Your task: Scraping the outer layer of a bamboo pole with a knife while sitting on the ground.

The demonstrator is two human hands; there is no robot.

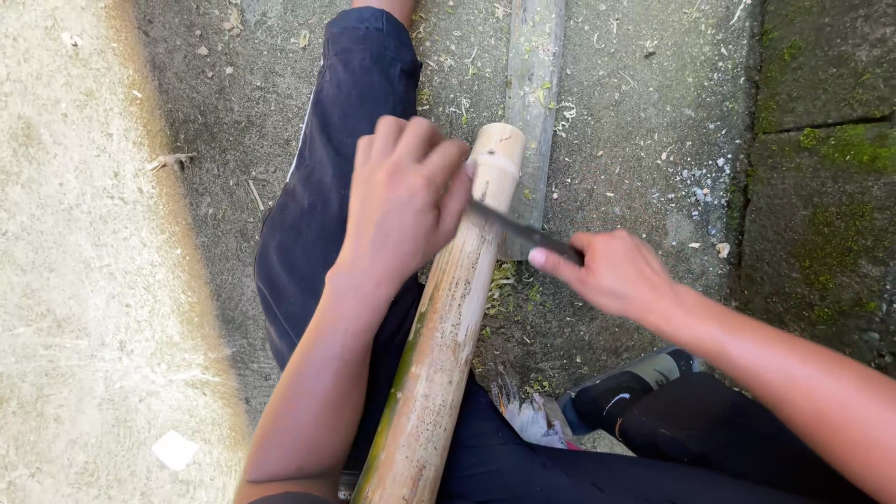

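A thick bamboo pole [446, 327] runs from the bottom centre up to its cut end near the middle, resting across my dark blue trouser leg [336, 131]. My left hand [403, 196] is closed around the pole just below the cut end, thumb against the tip. My right hand [611, 273] grips the handle of a dark knife [518, 231], and the blade lies across the pole near its end, close to my left thumb.
A grey wooden plank [534, 84] lies on the concrete ground beyond the pole. Bamboo shavings are scattered around it. Mossy stone blocks [831, 149] border the right side. A dark shoe [627, 385] is at lower right.
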